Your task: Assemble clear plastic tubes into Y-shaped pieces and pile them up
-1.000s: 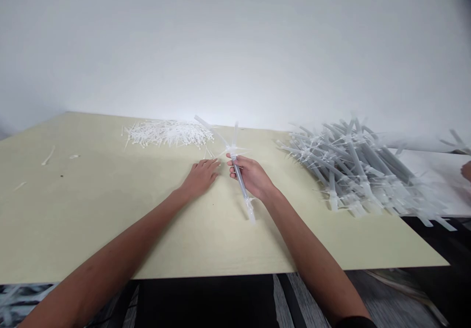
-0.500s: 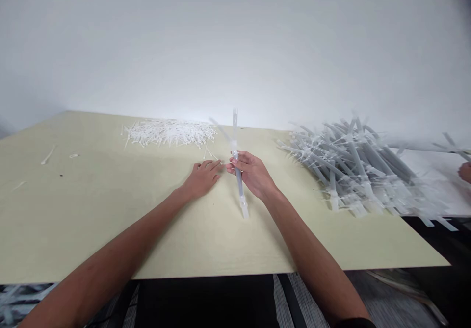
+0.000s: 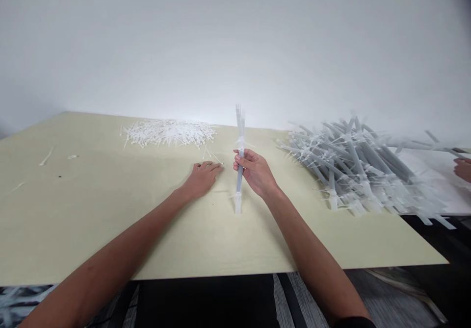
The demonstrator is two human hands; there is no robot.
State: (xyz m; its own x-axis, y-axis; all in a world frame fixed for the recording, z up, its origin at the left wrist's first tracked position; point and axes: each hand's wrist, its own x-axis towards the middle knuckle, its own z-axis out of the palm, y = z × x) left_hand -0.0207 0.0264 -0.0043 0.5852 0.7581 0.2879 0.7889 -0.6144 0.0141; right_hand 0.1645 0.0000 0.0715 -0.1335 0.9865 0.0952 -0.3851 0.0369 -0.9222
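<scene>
My right hand grips a translucent grey plastic tube piece around its middle and holds it upright above the table. Thin cable ties circle the piece near its top and bottom, and its upper end splits into two prongs. Palm down on the table, my left hand holds nothing, its fingers a little apart. Its fingertips are close to a few loose white cable ties. Behind it lies a wide heap of white cable ties.
A big pile of similar tube pieces covers the right side of the yellowish table. Stray ties lie at the left. At the right edge another person's hand holds a tube piece. A wall stands behind.
The tube piece in my right hand has turned more upright, its two prongs now closer together. My left hand stays almost in place. The other person's hand has shifted slightly left.
</scene>
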